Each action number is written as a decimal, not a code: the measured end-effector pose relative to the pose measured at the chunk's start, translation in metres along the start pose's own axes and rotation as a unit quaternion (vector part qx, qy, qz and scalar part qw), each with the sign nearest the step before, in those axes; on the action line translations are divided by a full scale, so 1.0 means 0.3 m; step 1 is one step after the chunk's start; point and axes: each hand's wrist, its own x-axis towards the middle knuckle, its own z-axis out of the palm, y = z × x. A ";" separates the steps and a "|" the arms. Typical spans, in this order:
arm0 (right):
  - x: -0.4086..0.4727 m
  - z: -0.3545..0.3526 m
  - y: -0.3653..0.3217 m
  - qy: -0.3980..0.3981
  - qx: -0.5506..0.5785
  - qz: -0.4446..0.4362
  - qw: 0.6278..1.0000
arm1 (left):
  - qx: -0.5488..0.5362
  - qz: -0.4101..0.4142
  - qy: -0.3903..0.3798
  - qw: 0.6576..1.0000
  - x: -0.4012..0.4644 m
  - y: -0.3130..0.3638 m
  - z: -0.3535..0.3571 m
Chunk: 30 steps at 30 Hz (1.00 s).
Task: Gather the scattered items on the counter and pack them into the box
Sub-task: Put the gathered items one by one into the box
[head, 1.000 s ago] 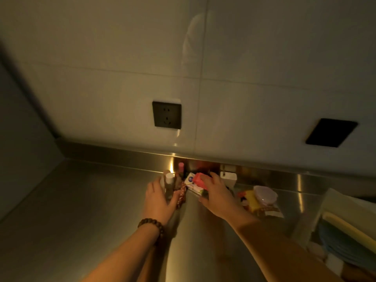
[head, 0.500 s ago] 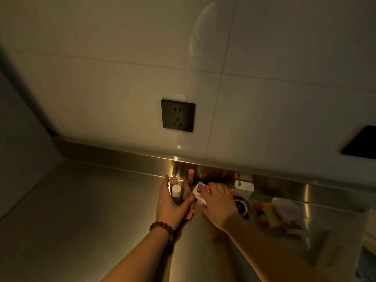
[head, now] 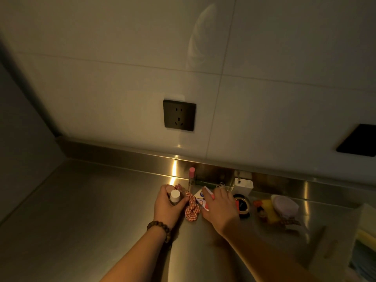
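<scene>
Left hand (head: 166, 206): fingers wrap two small bottles (head: 175, 197).
Right hand (head: 218, 208): fingers curl on a white packet (head: 199, 198).
Checked scrunchie (head: 191, 210): between both hands, on the counter (head: 91, 210).

Steel counter (head: 85, 216) bears scrunchie (head: 191, 210), perhaps charger (head: 243, 186).
</scene>
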 end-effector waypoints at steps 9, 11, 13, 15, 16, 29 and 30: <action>-0.154 -0.162 -0.012 0.103 0.093 0.031 0.990 | -0.008 0.026 0.027 0.999 -0.108 0.115 -0.095; -0.195 -0.243 0.016 0.141 0.085 0.027 0.986 | -0.005 0.064 0.026 0.998 -0.133 0.189 -0.096; -0.244 -0.334 0.063 0.170 0.076 0.028 0.982 | -0.006 0.092 0.007 0.996 -0.165 0.269 -0.074; -0.308 -0.417 0.132 0.181 0.087 0.034 0.979 | -0.010 0.116 -0.024 0.993 -0.210 0.345 -0.026; -0.345 -0.452 0.173 0.183 0.098 0.042 0.977 | -0.011 0.130 -0.037 0.991 -0.236 0.380 0.006; -0.990 -0.504 0.716 0.156 0.077 0.226 0.959 | -0.002 0.236 -0.216 0.948 -0.620 0.630 0.498; -1.032 -0.485 0.739 0.148 0.070 0.225 0.960 | -0.003 0.242 -0.228 0.943 -0.644 0.637 0.529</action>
